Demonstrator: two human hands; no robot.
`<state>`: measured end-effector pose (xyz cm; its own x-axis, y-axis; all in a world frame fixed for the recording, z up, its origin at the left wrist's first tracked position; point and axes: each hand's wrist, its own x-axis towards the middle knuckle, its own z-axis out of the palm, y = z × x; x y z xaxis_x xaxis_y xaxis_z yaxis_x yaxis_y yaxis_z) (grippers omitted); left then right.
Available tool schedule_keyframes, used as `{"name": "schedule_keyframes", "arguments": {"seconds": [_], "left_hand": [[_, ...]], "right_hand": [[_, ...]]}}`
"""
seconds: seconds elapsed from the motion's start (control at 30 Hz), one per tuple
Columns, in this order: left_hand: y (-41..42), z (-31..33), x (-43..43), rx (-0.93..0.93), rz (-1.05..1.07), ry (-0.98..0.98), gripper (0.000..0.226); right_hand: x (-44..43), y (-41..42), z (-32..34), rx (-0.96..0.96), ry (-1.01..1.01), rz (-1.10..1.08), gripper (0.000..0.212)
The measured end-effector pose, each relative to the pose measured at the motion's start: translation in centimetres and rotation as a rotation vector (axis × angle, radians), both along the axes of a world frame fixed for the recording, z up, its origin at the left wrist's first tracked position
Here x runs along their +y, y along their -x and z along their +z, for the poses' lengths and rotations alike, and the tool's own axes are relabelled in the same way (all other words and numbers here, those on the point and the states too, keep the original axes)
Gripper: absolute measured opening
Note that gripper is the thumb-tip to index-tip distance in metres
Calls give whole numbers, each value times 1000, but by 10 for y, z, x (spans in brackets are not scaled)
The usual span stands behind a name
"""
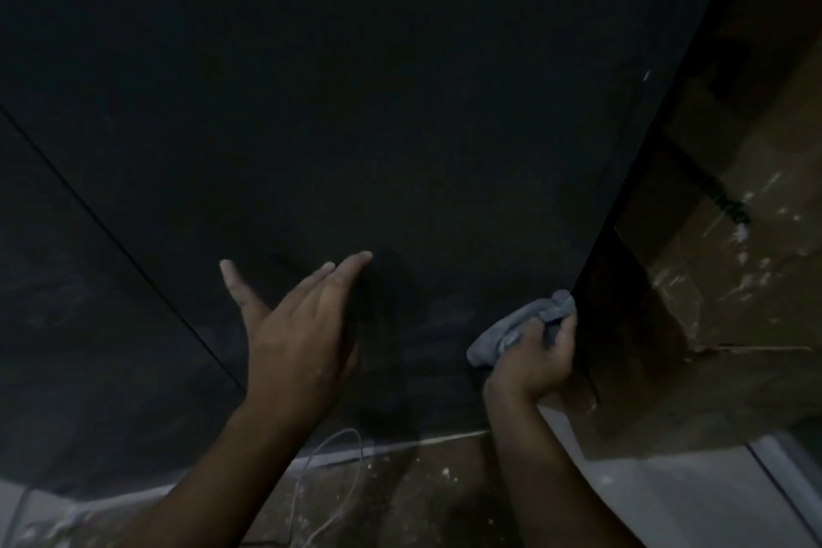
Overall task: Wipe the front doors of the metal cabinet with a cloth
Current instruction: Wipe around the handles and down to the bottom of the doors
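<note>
The cloth (pixel 520 327) is grey and crumpled into a ball. It lies against the front of the dark metal cabinet (pixel 356 102), in the lower part of the right door, just beside the right edge of this door. The right hand (pixel 536 363) grips the cloth from below: the fingers are curled round it, and a part of the cloth sticks out above and to the left of the fist.

The cabinet fills most of the view. A thin dark seam (pixel 111 236) runs between the right door and the left door (pixel 58 325). Both doors are closed, so the inside of the cabinet is hidden. The lower part of both doors shows pale, dusty smears.

The left hand (pixel 298 325) holds nothing. It is spread, with the fingers straight and close together and the thumb set wide apart from them. It is in front of the right door, to the left of the cloth and apart from it, and it throws a shadow on the door. I cannot tell if the fingertips touch the metal.

Under the cabinet there is a brown floor (pixel 422 494) with white spots. A thin white cable (pixel 338 472) makes a loop on it, near the bottom edge of the door. To the right of the cabinet stands a brown wall (pixel 734 280) with white splashes.
</note>
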<state>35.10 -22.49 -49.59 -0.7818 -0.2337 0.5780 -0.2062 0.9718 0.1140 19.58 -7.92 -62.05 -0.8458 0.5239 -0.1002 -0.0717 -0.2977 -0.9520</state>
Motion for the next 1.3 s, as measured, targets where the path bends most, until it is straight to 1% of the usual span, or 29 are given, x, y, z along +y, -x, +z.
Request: {"name": "schedule_keyframes", "arguments": {"seconds": [0.1,0.2,0.23,0.27,0.33,0.4,0.43,0.47,0.5,0.53,0.57,0.63,0.67,0.73,0.77,0.87,0.93,0.97,1.03,1.13,1.23,1.3], "left_hand": [[-7,2,-9,12,13,-26,60],[-20,3,-25,64,-2,-5,48],[-25,4,-31,80,-6,9,43],[-29,5,-37,95,-1,14,40],[-35,9,-45,123,28,1,41],[-38,14,-48,156,65,-20,48],[-38,17,-49,168,85,-33,53],[-39,18,-48,173,106,-49,58],[-39,19,-49,173,118,-65,62],[-40,20,-50,173,120,-77,65],[-41,21,-51,175,118,-83,66],[-41,23,-53,181,133,-90,64],[-41,24,-54,185,153,-90,63],[-40,26,-57,168,162,-103,68],[-39,26,-59,147,140,-117,74],[-38,22,-65,86,89,-131,90],[-39,18,-70,70,69,-140,92],[-40,16,-72,74,54,-150,91],[-41,15,-76,99,41,-179,87],[-41,17,-81,134,71,-174,82],[-39,19,-77,183,66,-170,81],[-38,20,-74,201,46,-201,86]], "right_hand": [[-34,-27,19,135,-44,20,47],[-58,-50,20,291,-221,151,43],[-63,-58,18,360,-306,200,40],[-67,-65,14,415,-432,255,38],[-66,-72,3,483,-730,375,39],[-57,-72,-3,593,-912,578,38],[-50,-67,-7,682,-982,669,36],[-44,-63,-5,756,-1044,704,36],[-39,-59,0,790,-1074,679,38],[-35,-55,10,796,-1056,604,37],[-32,-49,24,799,-987,527,34],[-22,-32,56,889,-930,328,30],[-17,-23,73,900,-930,236,29],[-7,-3,112,833,-872,121,28],[-4,4,132,825,-853,90,29],[-6,13,184,963,-831,64,33],[-13,16,214,1044,-792,59,36],[-19,17,226,1094,-803,53,37],[-35,13,240,1219,-937,78,37],[-58,0,237,1514,-1218,192,33],[-70,-12,229,1754,-1448,434,24],[-72,-16,240,1880,-1596,574,20]]}}
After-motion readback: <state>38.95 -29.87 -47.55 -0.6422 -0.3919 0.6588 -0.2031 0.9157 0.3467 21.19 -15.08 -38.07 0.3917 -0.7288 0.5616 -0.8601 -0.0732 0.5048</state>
